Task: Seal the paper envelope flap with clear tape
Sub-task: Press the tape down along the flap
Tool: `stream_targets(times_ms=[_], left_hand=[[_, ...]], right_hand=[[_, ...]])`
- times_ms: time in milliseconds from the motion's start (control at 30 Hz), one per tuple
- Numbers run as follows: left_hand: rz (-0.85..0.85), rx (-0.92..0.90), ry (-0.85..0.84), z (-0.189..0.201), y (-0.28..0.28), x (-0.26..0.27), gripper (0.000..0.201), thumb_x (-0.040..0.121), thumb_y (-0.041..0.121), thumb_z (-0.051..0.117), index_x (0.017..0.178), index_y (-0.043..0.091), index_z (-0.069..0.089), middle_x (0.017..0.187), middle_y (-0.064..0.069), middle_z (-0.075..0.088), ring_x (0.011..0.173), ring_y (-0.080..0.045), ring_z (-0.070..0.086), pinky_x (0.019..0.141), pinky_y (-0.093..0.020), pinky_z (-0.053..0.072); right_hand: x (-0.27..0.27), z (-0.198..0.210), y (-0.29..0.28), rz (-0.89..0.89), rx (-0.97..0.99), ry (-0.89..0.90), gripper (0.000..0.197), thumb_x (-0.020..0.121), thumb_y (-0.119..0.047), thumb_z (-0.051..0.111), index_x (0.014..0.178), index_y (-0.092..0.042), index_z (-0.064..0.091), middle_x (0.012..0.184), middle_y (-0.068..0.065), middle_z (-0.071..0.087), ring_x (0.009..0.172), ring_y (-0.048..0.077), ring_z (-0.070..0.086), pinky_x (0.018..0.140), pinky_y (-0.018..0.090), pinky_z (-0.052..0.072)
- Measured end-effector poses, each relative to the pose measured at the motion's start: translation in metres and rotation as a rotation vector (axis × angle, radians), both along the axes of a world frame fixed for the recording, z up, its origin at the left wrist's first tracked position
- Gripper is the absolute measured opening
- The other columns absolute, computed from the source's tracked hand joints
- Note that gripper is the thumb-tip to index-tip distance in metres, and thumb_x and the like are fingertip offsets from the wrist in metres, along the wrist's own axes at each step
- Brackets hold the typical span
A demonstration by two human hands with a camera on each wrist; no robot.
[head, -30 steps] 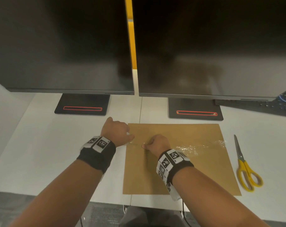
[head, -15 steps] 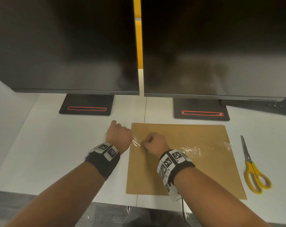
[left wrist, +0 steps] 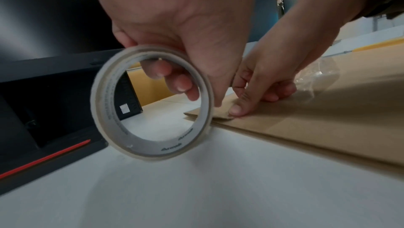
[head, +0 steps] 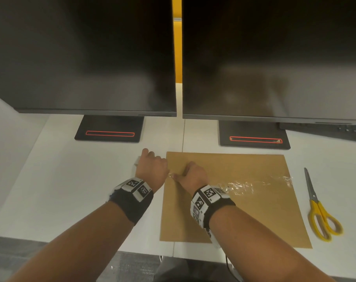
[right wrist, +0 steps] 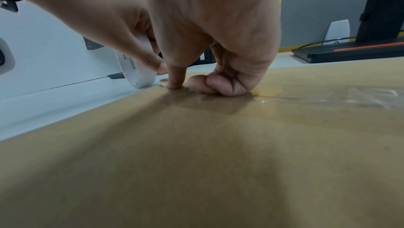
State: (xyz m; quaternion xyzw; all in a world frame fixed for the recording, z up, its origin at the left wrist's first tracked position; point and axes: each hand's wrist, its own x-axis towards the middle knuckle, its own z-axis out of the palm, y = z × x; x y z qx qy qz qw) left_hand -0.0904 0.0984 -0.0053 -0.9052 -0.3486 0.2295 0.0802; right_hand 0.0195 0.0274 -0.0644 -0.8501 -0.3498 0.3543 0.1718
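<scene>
Matt, smooth paper is seen on the flat brown envelope (head: 234,210); glossy, wrinkled film is shown by the clear tape strip (head: 254,184). A printed, matt grey lining is seen inside the pale round tape roll (left wrist: 153,152); the white desk (head: 71,190) is smooth.

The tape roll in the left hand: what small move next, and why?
Probably cut the tape strip at the envelope edge: it spans the width, the right hand pins it there, the left hand holds the tape roll just beyond, and scissors lie nearby.
</scene>
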Motion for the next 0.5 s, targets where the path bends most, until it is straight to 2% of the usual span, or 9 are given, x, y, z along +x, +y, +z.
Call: stream_targets(times_ms=[100,200,333,500], left_hand=[[0.01,-0.011,-0.08,-0.004,0.001,-0.007,0.043,0.097,0.041,0.028,0.106,0.014,0.06,0.105,-0.003,0.065,0.101,-0.024,0.055,0.101,-0.042,0.027],[0.055,-0.039,-0.1,0.0,0.007,-0.017,0.045,0.095,0.045,0.028,0.11,0.017,0.061,0.11,-0.002,0.067,0.108,-0.022,0.055,0.109,-0.046,0.021],[0.072,-0.073,-0.13,-0.001,0.014,-0.025,0.043,0.095,0.05,0.032,0.104,0.023,0.064,0.107,0.003,0.068,0.106,-0.019,0.057,0.106,-0.043,0.023],[-0.01,0.021,-0.272,-0.01,0.005,-0.027,0.04,0.095,0.044,0.035,0.092,0.023,0.069,0.094,0.005,0.069,0.094,-0.019,0.057,0.094,-0.038,0.028]], right_hand=[[-0.001,0.001,-0.001,0.016,-0.001,-0.021,0.053,0.079,-0.054,0.064,0.108,-0.011,0.052,0.103,0.006,0.065,0.093,0.023,0.061,0.067,0.028,0.042],[-0.003,0.003,0.0,0.034,-0.014,-0.029,0.057,0.077,-0.057,0.064,0.109,-0.013,0.049,0.102,0.004,0.063,0.093,0.023,0.061,0.066,0.029,0.042],[-0.003,0.003,0.001,0.059,-0.028,-0.058,0.062,0.076,-0.061,0.063,0.112,-0.013,0.048,0.105,0.005,0.064,0.096,0.024,0.062,0.068,0.029,0.044],[-0.004,0.004,0.002,0.069,-0.044,-0.07,0.065,0.076,-0.061,0.062,0.116,-0.011,0.047,0.106,0.006,0.065,0.093,0.023,0.062,0.066,0.028,0.043]])
